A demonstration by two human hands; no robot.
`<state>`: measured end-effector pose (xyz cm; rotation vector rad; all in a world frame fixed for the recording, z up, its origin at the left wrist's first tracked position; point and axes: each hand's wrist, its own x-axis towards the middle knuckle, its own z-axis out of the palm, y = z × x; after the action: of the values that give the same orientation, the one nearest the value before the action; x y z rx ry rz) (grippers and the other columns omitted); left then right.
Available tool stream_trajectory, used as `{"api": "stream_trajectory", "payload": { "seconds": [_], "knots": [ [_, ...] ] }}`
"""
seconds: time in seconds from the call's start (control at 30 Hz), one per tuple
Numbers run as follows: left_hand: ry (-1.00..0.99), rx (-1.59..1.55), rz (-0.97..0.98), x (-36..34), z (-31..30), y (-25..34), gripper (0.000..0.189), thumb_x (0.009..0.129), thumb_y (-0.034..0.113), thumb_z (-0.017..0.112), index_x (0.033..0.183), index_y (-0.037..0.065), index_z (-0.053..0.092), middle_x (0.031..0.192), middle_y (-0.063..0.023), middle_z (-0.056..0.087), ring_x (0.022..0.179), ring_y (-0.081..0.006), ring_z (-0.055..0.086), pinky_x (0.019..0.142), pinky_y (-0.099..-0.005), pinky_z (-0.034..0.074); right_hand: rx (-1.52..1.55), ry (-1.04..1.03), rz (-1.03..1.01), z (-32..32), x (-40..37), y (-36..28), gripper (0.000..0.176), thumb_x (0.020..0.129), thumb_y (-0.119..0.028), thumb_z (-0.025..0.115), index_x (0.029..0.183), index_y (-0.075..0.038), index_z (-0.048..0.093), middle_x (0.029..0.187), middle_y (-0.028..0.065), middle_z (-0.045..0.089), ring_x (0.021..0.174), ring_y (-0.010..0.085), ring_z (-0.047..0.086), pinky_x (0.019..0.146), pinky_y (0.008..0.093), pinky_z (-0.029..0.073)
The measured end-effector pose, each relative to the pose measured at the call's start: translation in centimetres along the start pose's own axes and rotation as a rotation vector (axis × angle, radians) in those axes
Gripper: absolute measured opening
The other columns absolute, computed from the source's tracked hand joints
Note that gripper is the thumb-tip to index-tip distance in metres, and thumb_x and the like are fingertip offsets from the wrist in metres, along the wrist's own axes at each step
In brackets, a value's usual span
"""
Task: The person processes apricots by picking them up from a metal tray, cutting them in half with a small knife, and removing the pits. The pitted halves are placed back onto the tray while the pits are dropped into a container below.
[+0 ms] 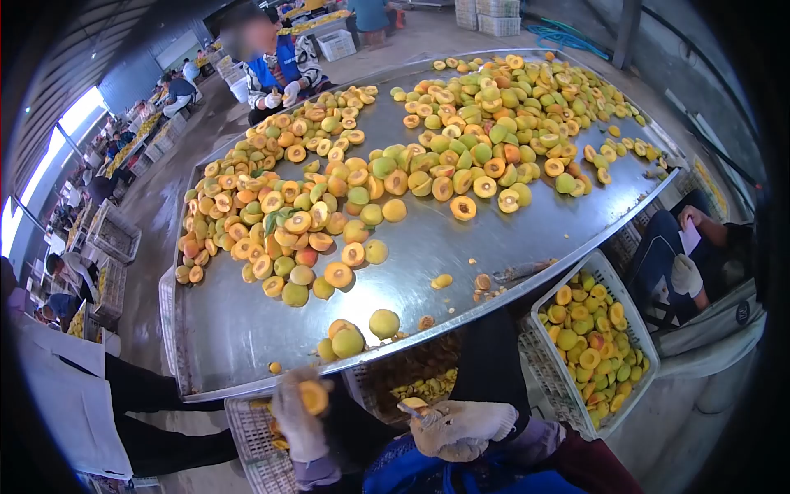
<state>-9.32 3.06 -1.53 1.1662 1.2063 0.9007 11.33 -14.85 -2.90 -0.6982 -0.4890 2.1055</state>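
My left hand [298, 424], in a whitish glove and smeared by motion, is above a crate at the table's near edge. A halved yellow peach [313, 398] is at its fingers. My right hand [465, 428], also gloved, is closed in front of my lap, around what looks like a small metal tool [409, 410]. Against the tool's tip lies another peach piece [413, 403]; most of the tool is hidden by the fingers. On the metal table [428, 255], just beyond my hands, sit a few peaches [347, 342] near the rim.
Peach halves [485, 156] are heaped across the table. A full crate [650, 350] stands at right, a partly hidden crate [247, 428] below my left hand. A person in a blue vest [284, 62] works across the table; a gloved hand [685, 276] shows at right.
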Motion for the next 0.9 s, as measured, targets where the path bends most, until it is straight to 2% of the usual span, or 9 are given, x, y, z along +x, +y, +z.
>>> {"api": "stream_trajectory", "payload": {
  "seconds": [0.07,0.23,0.37,0.47,0.63,0.73,0.77,0.83,0.9],
  "knots": [
    [0.068,0.126,0.043,2.1,-2.9,-2.5,0.031,0.098,0.031,0.053,0.100,0.003,0.064,0.095,-0.0125,0.066,0.082,-0.0242,0.065,0.071,-0.0318,0.054,-0.038,0.059,0.043,0.6,-0.3,-1.5,0.022,0.090,-0.034,0.062,0.089,-0.013,0.058,0.057,-0.0019,0.052,0.039,0.0065,0.045,0.032,0.0204,0.032],
    [-0.100,0.893,0.670,3.4,-0.8,-2.2,0.027,0.084,0.014,0.067,0.110,0.007,0.065,0.117,-0.0140,0.063,0.114,-0.0300,0.057,0.095,-0.0386,0.047,-0.111,0.080,0.176,2.3,1.0,-3.4,0.020,0.091,-0.032,0.057,0.084,-0.014,0.054,0.057,-0.0013,0.052,0.038,0.0063,0.043,0.032,0.0202,0.032],
    [-0.546,0.931,0.922,6.7,8.5,-3.2,0.030,0.079,0.015,0.069,0.109,0.018,0.066,0.124,-0.0070,0.057,0.119,-0.0309,0.053,0.095,-0.0401,0.048,-0.323,0.210,0.209,2.8,1.4,-3.8,0.021,0.091,-0.033,0.056,0.081,-0.016,0.052,0.057,-0.0020,0.050,0.039,0.0064,0.043,0.033,0.0205,0.031],
    [-0.830,1.187,0.701,10.6,11.5,-5.4,0.032,0.077,0.021,0.071,0.108,0.023,0.065,0.126,-0.0050,0.053,0.117,-0.0292,0.053,0.092,-0.0403,0.048,-0.290,0.308,0.245,2.4,0.8,-4.0,0.021,0.092,-0.035,0.058,0.087,-0.016,0.050,0.060,-0.0028,0.049,0.043,0.0053,0.042,0.036,0.0212,0.032],
    [-0.837,1.382,0.540,11.8,12.6,-3.5,0.045,0.075,0.026,0.073,0.118,0.023,0.060,0.125,-0.0050,0.053,0.114,-0.0262,0.054,0.092,-0.0389,0.048,-0.236,0.339,0.188,0.7,0.8,-2.5,0.025,0.093,-0.038,0.058,0.089,-0.015,0.049,0.061,-0.0025,0.050,0.043,0.0060,0.043,0.037,0.0211,0.033],
    [-0.729,0.273,-0.169,11.4,11.1,-2.8,0.055,0.085,0.034,0.070,0.128,0.005,0.053,0.127,-0.0131,0.057,0.111,-0.0249,0.059,0.092,-0.0366,0.050,-0.276,0.400,0.174,1.4,0.8,-3.7,0.027,0.093,-0.039,0.058,0.088,-0.014,0.051,0.061,-0.0020,0.052,0.046,0.0066,0.046,0.040,0.0215,0.037],
    [-0.730,0.278,-0.176,10.7,10.7,-2.6,0.055,0.085,0.034,0.070,0.128,0.005,0.053,0.127,-0.0131,0.057,0.111,-0.0249,0.059,0.092,-0.0366,0.050,-0.343,0.479,0.207,1.7,0.9,-4.0,0.027,0.093,-0.039,0.058,0.088,-0.014,0.052,0.061,-0.0019,0.052,0.048,0.0070,0.048,0.043,0.0220,0.040],
    [-0.797,-0.613,-0.346,9.2,10.2,-1.6,0.052,0.087,0.023,0.069,0.130,0.002,0.050,0.125,-0.0139,0.056,0.105,-0.0230,0.061,0.082,-0.0348,0.053,-0.432,0.494,0.217,1.1,1.7,-3.6,0.028,0.092,-0.040,0.058,0.089,-0.013,0.053,0.062,-0.0002,0.054,0.051,0.0106,0.052,0.046,0.0246,0.043],
    [-0.766,-0.652,-0.394,5.8,9.8,0.3,0.048,0.090,0.019,0.065,0.131,0.000,0.049,0.122,-0.0139,0.058,0.099,-0.0208,0.063,0.083,-0.0321,0.053,-0.520,0.514,0.223,0.1,2.7,-2.1,0.029,0.092,-0.040,0.059,0.090,-0.012,0.054,0.064,0.0015,0.055,0.053,0.0142,0.056,0.049,0.0271,0.046]
  ]
}}
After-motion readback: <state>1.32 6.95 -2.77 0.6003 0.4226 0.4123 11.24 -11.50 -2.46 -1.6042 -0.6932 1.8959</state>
